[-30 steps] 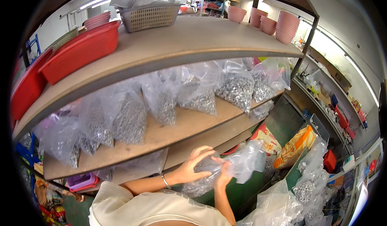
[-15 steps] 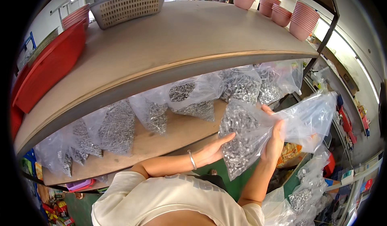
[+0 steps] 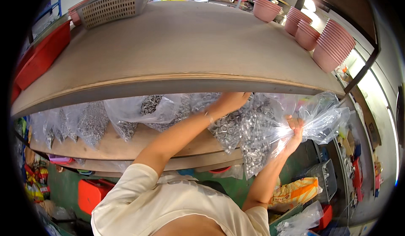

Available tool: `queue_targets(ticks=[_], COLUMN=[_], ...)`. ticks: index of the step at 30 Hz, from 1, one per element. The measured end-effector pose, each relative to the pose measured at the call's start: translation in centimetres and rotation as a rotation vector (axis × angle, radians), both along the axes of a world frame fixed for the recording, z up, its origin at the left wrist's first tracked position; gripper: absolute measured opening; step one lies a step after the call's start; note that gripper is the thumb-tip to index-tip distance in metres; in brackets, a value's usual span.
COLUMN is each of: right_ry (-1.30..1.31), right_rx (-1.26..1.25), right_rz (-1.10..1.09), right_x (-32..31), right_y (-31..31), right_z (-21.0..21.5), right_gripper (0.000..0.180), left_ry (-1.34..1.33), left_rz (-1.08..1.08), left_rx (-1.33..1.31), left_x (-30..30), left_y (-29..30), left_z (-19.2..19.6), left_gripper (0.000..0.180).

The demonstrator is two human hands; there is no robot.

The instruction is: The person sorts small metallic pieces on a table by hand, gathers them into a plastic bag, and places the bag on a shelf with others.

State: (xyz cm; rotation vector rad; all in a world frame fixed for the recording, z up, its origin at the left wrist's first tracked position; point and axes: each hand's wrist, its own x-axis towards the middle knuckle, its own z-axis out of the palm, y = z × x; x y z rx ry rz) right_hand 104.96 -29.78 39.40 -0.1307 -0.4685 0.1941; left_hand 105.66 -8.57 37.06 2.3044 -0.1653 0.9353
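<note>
My right hand (image 3: 291, 137) is closed around the gathered neck of a clear plastic bag (image 3: 256, 145). Shiny silver metal pieces fill its lower part, and the loose top fans out to the right. The bag hangs at the front of the lower shelf. My left hand (image 3: 231, 103) reaches under the upper board's front edge, above another clear bag (image 3: 225, 130) of silver metal pieces and beside the held one. Its fingers are partly hidden by the board's edge and the bags, so their grip does not show.
More bags of metal pieces (image 3: 90, 124) line the lower shelf (image 3: 147, 141) to the left. The upper board (image 3: 185, 46) overhangs them. On it are a grey basket (image 3: 112, 8), a red tub (image 3: 44, 57) and stacked pink bowls (image 3: 333, 46). A red stool (image 3: 95, 194) is below.
The held bag has moved in against the shelf with my right hand on its neck. My left hand has left the bag's side and moved up beneath the board's edge. The view has shifted.
</note>
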Motion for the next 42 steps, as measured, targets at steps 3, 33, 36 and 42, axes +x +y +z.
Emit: queue_targets(ticks=[3,33,36,42], right_ry=[-0.014,-0.075,-0.096,-0.15], right_rx=[-0.012,-0.636,-0.722,-0.842], right_rz=[0.026,0.162,0.148,0.108], right_x=[2.9,21.0,22.2,23.4], right_y=[0.9,20.3,21.4,23.4], right_z=[-0.5,-1.6,-2.2,-2.7], right_gripper=[0.025,0.025,0.025,0.025], left_ry=[-0.221,-0.07,-0.095,-0.142], left_rz=[0.191,0.621,0.62,0.607], left_rx=[0.187,0.319,0.276,0.188], left_x=[4.2,-4.9,-4.9,-4.6], left_y=[3.0,0.2,0.3,0.4], left_z=[-2.5,-10.7,-11.0,-11.7], left_gripper=[0.02,0.02,0.019,0.016])
